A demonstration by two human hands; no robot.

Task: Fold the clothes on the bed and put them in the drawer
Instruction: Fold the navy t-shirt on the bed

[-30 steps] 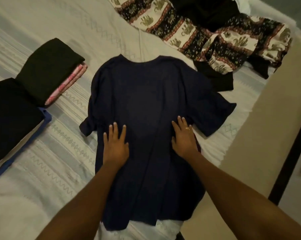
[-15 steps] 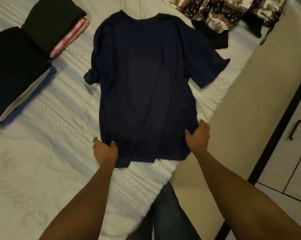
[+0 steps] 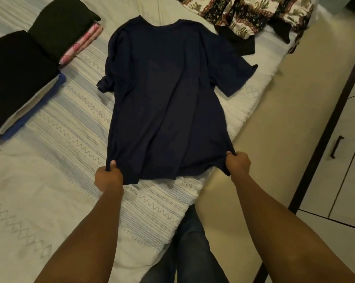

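On the bed, close to its right edge, a dark blue T-shirt lies spread flat, with its neck away from the person and both short sleeves out to the sides. The left hand grips the near left corner of the hem and the right hand grips the near right corner, each with fingers curled round a bunch of cloth. The hem is stretched between them, most likely to pull out creases and square the shirt before the first fold. Folded clothes sit stacked well to the left, apart from the shirt being worked. A heap of patterned clothes waits unfolded at the far end. Across the floor on the right stands a cupboard front with a dark handle; whether it is the drawer cannot be told. A second ago both hands lay flat on the middle of the shirt, fingers straight. Half a second ago they had reached the hem corners. Now they are clenched on them, and the corners are drawn outward and bunched.
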